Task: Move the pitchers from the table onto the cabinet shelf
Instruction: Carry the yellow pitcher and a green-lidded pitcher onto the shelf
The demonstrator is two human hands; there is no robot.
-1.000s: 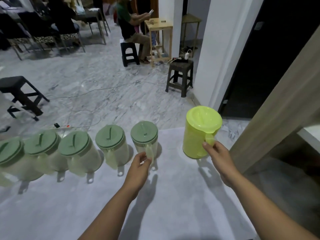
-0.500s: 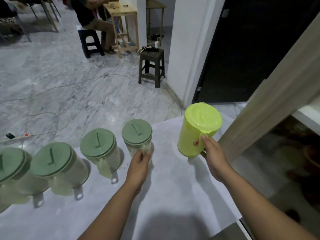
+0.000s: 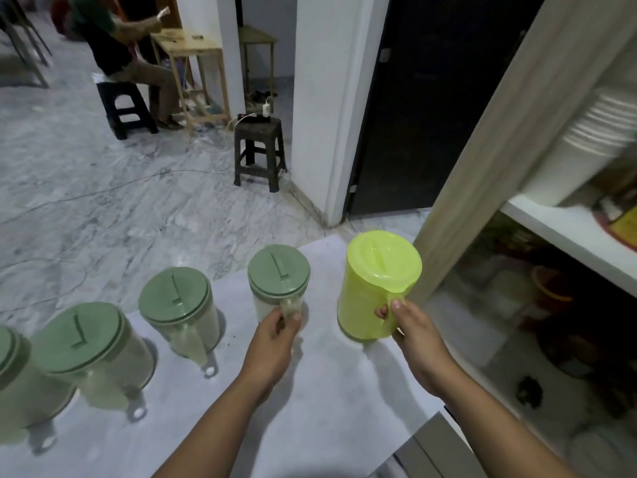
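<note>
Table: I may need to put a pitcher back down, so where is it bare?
The table is bare in front of the pitcher row, around both forearms, and between the green-lidded pitcher and yellow pitcher. The far edge on the left is crowded with pitchers.

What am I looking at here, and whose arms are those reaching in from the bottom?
There is no machine: a person wears a camera on the head, looking down at their own arms. The left hand grips the handle of a clear pitcher with a dark green lid. The right hand grips the handle of a lime-yellow pitcher. More green-lidded pitchers stand in a row on the white table. To the right is an open cabinet with a white shelf.
</note>
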